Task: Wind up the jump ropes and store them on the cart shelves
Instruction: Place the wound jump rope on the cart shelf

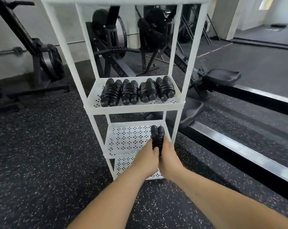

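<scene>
1. Both hands grasp the wound jump rope point(157, 134). My left hand point(146, 156) grips its left side with the thumb laid over the coils, and my right hand point(169, 156) clasps its right side. The near end is hidden between the palms.
2. The bundle is over the right part of the lower shelf point(123, 141) of the white cart point(188, 63), handles pointing toward the back. I cannot tell whether it touches the perforated floor.
3. I judge the step to be setting it down. I'd lower it flat beside the right rim, lengthwise front to back, so more bundles fit alongside on the left.
4. I'd hold the coils pinched until the weight rests, since the cord may spring loose. Then I'd release one hand at a time without snagging a loop.
5. The middle shelf point(133, 109) holds four wound ropes point(129, 91) side by side in a row, lying front to back.
6. The bottom shelf point(123, 166) is partly hidden behind my wrists.
</scene>
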